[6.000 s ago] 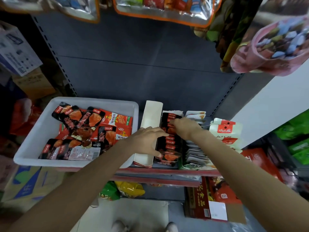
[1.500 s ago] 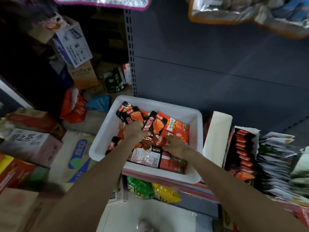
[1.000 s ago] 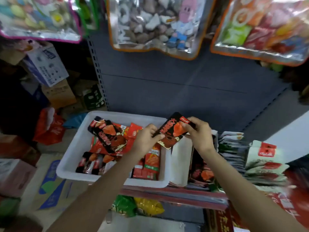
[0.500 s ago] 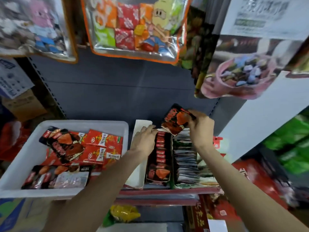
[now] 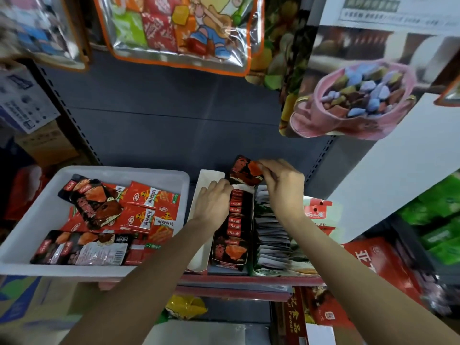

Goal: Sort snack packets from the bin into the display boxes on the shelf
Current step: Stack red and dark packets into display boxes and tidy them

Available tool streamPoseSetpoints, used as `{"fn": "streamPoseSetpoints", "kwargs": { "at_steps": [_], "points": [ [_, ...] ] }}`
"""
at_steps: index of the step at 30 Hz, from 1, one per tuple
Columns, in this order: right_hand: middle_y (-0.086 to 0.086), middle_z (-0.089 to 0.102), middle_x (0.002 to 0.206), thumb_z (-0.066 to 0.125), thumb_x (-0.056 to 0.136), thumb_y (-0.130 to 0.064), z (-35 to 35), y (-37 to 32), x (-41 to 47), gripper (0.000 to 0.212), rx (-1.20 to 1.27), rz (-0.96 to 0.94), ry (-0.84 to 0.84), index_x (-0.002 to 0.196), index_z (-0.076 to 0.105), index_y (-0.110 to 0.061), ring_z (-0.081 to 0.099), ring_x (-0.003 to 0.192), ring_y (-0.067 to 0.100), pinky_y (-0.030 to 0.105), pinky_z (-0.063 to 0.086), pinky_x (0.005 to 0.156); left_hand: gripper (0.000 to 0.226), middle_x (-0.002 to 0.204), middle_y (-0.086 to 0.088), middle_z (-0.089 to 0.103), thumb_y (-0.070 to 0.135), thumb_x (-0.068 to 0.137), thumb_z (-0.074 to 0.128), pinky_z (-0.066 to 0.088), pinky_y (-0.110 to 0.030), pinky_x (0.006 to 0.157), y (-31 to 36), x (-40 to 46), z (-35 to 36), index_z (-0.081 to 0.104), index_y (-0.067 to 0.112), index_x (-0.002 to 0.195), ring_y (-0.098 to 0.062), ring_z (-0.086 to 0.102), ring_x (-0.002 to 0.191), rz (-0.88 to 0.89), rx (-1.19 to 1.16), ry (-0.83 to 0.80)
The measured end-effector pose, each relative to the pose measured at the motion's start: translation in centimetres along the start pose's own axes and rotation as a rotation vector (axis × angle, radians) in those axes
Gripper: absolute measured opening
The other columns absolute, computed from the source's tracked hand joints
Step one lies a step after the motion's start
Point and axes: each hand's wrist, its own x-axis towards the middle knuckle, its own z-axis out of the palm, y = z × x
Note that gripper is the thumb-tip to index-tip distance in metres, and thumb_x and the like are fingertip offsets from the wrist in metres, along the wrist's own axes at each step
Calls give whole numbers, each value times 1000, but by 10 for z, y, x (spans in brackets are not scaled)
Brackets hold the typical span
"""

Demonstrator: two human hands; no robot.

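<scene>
Right hand [image 5: 283,185] pinches a black packet [image 5: 245,170] at the box's [image 5: 230,230] twelve o'clock end; left hand [image 5: 214,204], fingers loosely bent, rests on the row.

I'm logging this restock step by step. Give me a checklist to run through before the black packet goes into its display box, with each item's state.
1. Black packet gripped: ok, right hand pinches it.
2. Packet matches target: ok, the black-packet box holds similar packs.
3. Packet over the box's back end: ok.
4. Left hand steadying the row: ok, it rests at the box's left edge.
5. Free slot behind the row: cannot tell, hidden by hands.
6. More to sort: ok, white bin holds packets.
</scene>
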Motion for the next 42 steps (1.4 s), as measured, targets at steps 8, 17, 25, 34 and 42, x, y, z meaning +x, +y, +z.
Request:
{"fn": "streamPoseSetpoints", "kwargs": {
  "at_steps": [8, 17, 25, 34, 42],
  "points": [
    [6, 69, 87, 57, 85, 2, -3, 0, -1, 21, 67, -39, -3, 97, 73, -5, 53, 82, -1, -3, 35, 74, 34, 141, -4, 33, 8, 91, 47, 33, -34, 94, -7, -2, -5, 58, 16, 122, -24, 33, 123, 70, 101, 5],
    [8, 72, 90, 63, 85, -1, 10, 11, -9, 15, 63, 6, -118, 94, 74, -6, 62, 79, 12, 8, 40, 75, 27, 104, -3, 64, -1, 86, 53, 36, -26, 76, -4, 5, -1, 58, 12, 109, -20, 51, 102, 65, 24, -2],
    [6, 71, 96, 51, 95, -18, 26, 16, 0, 21, -282, 44, -538, 103, 71, -19, 63, 90, 29, 32, 44, 86, 28, 74, -2, 66, -8, 66, 74, 31, -23, 60, -18, -5, 0, 72, 14, 83, -21, 58, 75, 205, -56, 102],
    [2, 68, 100, 47, 96, -21, 60, 19, 7, 23, -633, -22, -764, 111, 63, -22, 61, 93, 23, 29, 28, 100, 22, 99, -5, 68, 5, 85, 63, 48, -35, 76, -26, -16, 3, 70, 12, 104, -23, 56, 95, 164, -218, 83],
    [4, 66, 112, 52, 93, -19, 36, -18, -11, 24, -300, 17, -616, 115, 63, -18, 59, 102, 25, 37, 46, 88, 27, 119, -2, 56, 17, 89, 62, 40, -29, 91, -50, -58, -16, 61, 15, 116, -18, 50, 109, -107, -429, 146]
  ]
}}
